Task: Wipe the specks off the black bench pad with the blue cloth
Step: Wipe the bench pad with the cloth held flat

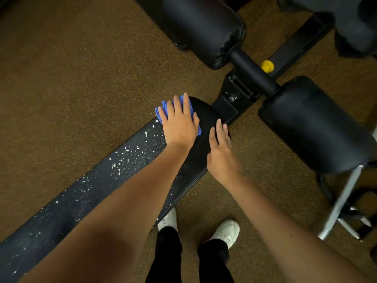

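My left hand (180, 125) lies flat, fingers spread, pressing the blue cloth (163, 111) onto the rounded far end of the black bench pad (142, 148). My right hand (221, 152) rests beside it, fingers straight, on the surface's near edge. White specks (124, 158) cover the pad nearer me, above the brown floor (71, 88).

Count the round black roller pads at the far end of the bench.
2. One roller pad lies up top, left of the black crossbar; the other roller pad lies right of it, lower down. The dark shape at the top right corner is cut off and unclear.
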A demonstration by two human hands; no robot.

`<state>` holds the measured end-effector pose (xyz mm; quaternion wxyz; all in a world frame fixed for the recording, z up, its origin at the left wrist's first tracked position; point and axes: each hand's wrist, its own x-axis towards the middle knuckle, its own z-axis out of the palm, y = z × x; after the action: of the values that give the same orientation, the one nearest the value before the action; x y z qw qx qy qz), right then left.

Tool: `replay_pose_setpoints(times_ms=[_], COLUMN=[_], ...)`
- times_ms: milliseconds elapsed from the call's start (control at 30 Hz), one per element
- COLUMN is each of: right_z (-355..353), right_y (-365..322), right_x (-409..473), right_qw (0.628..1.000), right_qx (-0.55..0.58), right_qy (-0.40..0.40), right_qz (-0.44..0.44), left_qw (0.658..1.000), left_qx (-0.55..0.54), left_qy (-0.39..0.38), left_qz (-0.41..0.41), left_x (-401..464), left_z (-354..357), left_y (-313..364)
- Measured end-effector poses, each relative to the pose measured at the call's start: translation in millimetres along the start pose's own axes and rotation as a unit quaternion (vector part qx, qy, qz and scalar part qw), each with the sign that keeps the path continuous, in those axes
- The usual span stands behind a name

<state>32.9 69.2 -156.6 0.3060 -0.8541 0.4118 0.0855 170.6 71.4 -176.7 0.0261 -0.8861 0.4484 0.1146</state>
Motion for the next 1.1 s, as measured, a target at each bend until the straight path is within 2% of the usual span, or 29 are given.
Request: replay_pose_setpoints(times_ms=[133,300,467,567,633,800,967,1100], right_z=[-3,-3,-1,-3,-4,-4,-2,-2], right_y=[0,-6,-7,-7,-8,-12,-11,-11], right_x=[-1,0,0,0,-1,-1,-1,-1], right_qw=[1.000,0.999,0.999,0.999,0.998,0.998,0.999,0.999], right_qx=[-0.005,-0.025,-0.025,-0.028,-0.034,-0.043,-0.032,-0.026], right_qy=[-0.016,-0.025,-0.028,-0.031,-0.035,-0.038,-0.029,-0.027], right_qz=[0.001,0.020,0.020,0.021,0.025,0.037,0.031,0.030], left_qw=[0.998,1.000,1.000,0.997,0.994,0.992,0.996,0.991], left_qx=[-0.013,0.027,-0.020,-0.059,-0.075,-0.076,-0.080,-0.065], left_qy=[0.026,0.001,0.010,0.042,0.040,0.028,0.016,0.040], left_qz=[-0.050,-0.005,-0.006,-0.040,-0.074,-0.099,-0.018,0.111], left_x=[-21,-29,-17,-35,-47,-30,2,-34], left_z=[6,9,11,14,14,14,7,15], left_y=[-17,-27,-25,-37,-42,-44,-46,-59])
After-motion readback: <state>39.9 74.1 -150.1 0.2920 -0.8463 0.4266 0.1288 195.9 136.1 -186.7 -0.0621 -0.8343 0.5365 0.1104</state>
